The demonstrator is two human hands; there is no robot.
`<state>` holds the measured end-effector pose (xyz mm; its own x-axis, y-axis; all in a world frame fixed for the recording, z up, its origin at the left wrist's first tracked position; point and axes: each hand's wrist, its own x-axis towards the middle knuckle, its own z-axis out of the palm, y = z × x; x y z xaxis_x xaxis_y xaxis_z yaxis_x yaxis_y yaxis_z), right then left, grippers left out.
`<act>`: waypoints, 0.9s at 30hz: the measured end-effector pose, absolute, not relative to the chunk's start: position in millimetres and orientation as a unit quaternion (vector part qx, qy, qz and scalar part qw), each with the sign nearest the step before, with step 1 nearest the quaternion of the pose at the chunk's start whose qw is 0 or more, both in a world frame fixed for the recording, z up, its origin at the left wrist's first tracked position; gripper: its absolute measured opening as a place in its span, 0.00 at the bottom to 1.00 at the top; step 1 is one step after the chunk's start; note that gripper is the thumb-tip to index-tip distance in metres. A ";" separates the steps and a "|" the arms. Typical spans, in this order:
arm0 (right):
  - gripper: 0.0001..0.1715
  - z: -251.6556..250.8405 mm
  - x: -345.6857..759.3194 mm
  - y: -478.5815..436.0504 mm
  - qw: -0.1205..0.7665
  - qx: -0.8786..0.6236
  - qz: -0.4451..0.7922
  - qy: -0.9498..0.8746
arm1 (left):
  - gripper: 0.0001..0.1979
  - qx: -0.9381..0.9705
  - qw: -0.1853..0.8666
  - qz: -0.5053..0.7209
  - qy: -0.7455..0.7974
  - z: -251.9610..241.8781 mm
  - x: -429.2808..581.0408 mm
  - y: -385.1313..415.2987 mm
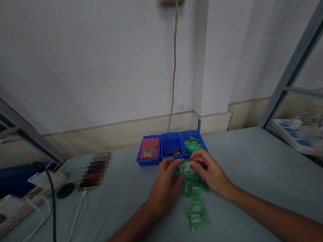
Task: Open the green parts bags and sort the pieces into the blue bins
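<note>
Several small green see-through plastic bags (191, 189) lie on the table in front of me, some overlapping, with pale pieces inside the nearest bag (196, 214). My left hand (164, 183) curls round the left edge of the upper green bag (186, 167), thumb below and fingers above. On the other side my right hand (212, 173) is closed in a pinch at the top right of that bag. What exactly lies between its fingertips is too small to make out.
Behind my hands stand three joined blue bins (150, 162) holding a red piece with a small bag, small dark parts, and green bags. At left are a blurred-out phone-like object (94, 171), a black disc (65, 190), cables and a power strip (59, 179). Metal frame bars flank the table.
</note>
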<state>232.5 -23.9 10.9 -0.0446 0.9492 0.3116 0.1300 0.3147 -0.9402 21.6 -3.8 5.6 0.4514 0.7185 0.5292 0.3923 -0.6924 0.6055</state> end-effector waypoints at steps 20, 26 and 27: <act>0.07 12.6 235.2 -30.0 0.453 -0.442 0.183 -0.752 | 0.09 0.729 0.387 0.423 0.375 11.9 23.0 -5.5; 0.24 10.9 234.5 -26.2 0.459 -0.471 0.223 -0.720 | 0.13 0.757 0.317 0.427 0.380 13.0 23.4 -5.1; 0.24 9.9 234.5 -25.7 0.461 -0.470 0.233 -0.716 | 0.18 0.762 0.309 0.431 0.372 11.6 23.5 -4.8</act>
